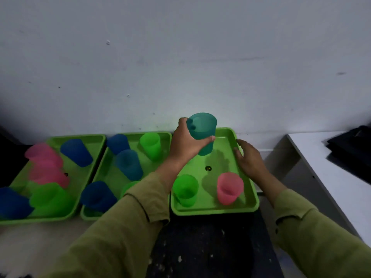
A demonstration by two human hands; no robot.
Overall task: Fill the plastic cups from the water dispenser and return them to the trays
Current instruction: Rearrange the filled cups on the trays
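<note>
Olive sleeves [124,227] nearest, both my hands at the right tray [216,210].
My left hand [185,144] grips a translucent teal cup [203,131] over the tray's far end; my right hand [251,159] rests, fingers relaxed, on the tray's right rim.

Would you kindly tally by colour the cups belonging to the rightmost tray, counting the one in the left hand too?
green cup: 1
pink cup: 1
teal cup, gripped by the left hand over the tray: 1
Total: 3
</note>
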